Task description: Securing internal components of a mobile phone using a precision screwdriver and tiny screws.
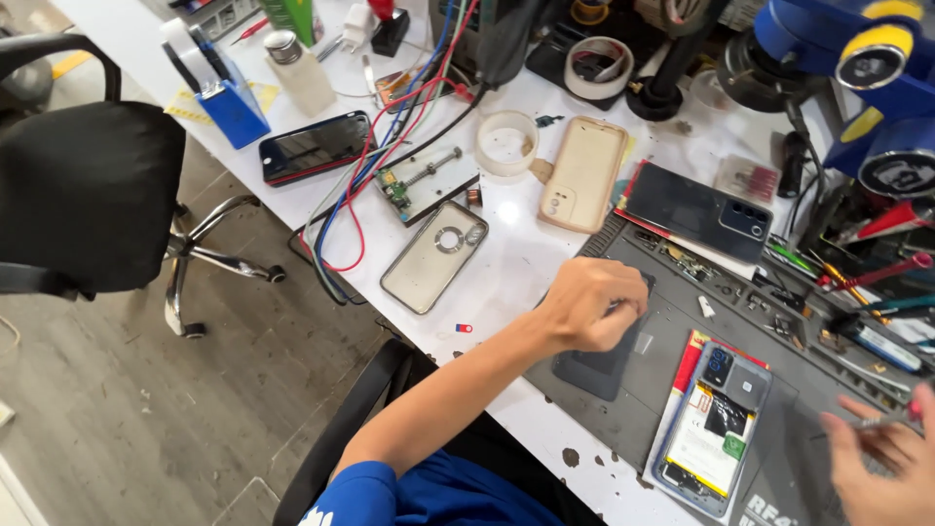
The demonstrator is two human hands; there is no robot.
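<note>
Grey opened phone [714,429] lying lower right, long axis tilted upward; left hand [591,304] fisted, pressing dark back cover [596,366] beside it; right hand [881,458] nearer, fingers pinching thin tool [881,421].

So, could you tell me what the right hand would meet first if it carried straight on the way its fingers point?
Probably the opened phone on the grey mat: the right hand points left toward it, with only bare mat between, though height is unclear.

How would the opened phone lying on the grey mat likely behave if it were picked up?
The opened phone probably feels light and stiff, being a flat slab. With its back off and the battery and boards exposed, it looks fragile to touch. Lying flat on the grey mat, it seems unlikely to roll or tip.
</note>
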